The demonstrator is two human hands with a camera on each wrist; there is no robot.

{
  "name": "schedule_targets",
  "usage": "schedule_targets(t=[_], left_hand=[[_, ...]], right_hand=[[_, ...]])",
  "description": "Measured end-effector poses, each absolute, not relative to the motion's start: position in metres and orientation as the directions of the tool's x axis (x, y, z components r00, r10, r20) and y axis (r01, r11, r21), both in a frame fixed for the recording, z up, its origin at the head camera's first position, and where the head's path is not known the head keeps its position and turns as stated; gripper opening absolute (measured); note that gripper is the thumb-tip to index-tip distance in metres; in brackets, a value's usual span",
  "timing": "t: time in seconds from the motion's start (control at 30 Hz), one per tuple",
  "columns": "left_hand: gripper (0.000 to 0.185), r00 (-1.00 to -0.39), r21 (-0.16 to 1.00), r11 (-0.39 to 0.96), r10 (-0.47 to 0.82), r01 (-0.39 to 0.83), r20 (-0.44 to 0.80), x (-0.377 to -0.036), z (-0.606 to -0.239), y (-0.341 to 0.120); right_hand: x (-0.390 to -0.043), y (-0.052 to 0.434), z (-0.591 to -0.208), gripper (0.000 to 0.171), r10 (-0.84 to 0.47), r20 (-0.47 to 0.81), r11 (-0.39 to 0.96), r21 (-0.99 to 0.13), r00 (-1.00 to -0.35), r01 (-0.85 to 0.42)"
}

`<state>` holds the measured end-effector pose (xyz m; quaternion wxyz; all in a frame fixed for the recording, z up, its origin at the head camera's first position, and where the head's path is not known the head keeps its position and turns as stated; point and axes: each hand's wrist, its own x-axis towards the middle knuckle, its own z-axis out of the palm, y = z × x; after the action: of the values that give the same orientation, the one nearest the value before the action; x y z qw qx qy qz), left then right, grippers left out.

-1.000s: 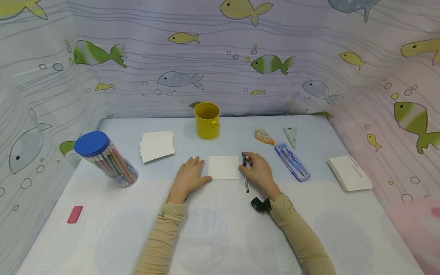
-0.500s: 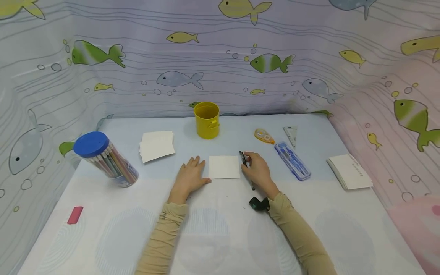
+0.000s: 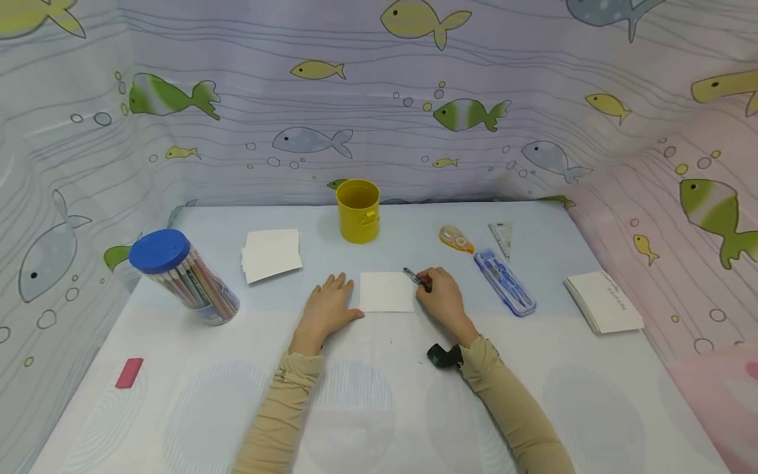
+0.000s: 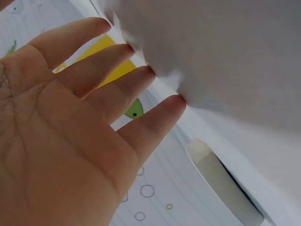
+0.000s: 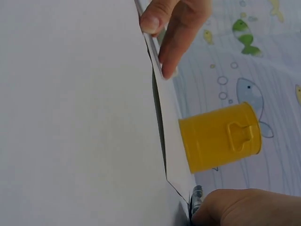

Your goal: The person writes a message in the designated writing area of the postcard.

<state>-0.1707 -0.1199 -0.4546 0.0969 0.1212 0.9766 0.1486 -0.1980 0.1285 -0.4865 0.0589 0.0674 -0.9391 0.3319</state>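
Observation:
A blank white card [image 3: 387, 291] lies on the table between the two hands. My left hand [image 3: 326, 311] rests on the table at the card's left, fingers spread, with the thumb at the lower left corner. In the left wrist view the fingers [image 4: 117, 99] are apart and fairly straight, their tips against the white surface. At the card's right edge my right hand [image 3: 444, 299] grips a dark pen [image 3: 417, 279], whose upper end points to the far left over the card's corner. The right wrist view shows only part of that hand and the pen [image 5: 196, 200].
Behind the card stands a yellow bucket [image 3: 358, 214]. To the left are a stack of white cards [image 3: 272, 255], a blue-lidded tub of pencils [image 3: 192, 280] and a red piece [image 3: 129, 373]. On the right lie correction tape [image 3: 455, 239], a set square [image 3: 503, 238], a blue case [image 3: 505, 283] and written cards [image 3: 604, 303].
My right hand has turned the pen from nearly lengthwise beside the card to a slant toward the far left, its near end now hidden by the hand. My left hand has stayed in place.

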Motion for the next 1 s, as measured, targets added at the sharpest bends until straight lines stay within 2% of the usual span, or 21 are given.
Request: schedule_targets(t=[0.33, 0.6, 0.73, 1.0], left_hand=[[0.062, -0.958, 0.407, 0.887, 0.273, 0.217, -0.085, -0.173, -0.454, -0.119], [0.056, -0.955, 0.497, 0.836, 0.293, 0.233, -0.045, -0.171, -0.456, -0.115], [0.056, -0.953, 0.54, 0.807, 0.301, 0.237, -0.032, -0.17, -0.453, -0.108], [0.051, -0.943, 0.622, 0.741, 0.333, 0.253, -0.013, -0.168, -0.452, -0.098]], right_hand=[[-0.196, 0.129, -0.483, 0.02, -0.088, 0.186, 0.773, -0.607, -0.979, -0.185], [-0.194, 0.125, -0.483, 0.02, -0.183, 0.226, 0.732, -0.618, -0.957, -0.286], [-0.193, 0.124, -0.484, 0.019, -0.279, 0.246, 0.711, -0.597, -0.928, -0.371], [-0.19, 0.119, -0.481, 0.02, -0.444, 0.378, 0.654, -0.482, -0.812, -0.583]])
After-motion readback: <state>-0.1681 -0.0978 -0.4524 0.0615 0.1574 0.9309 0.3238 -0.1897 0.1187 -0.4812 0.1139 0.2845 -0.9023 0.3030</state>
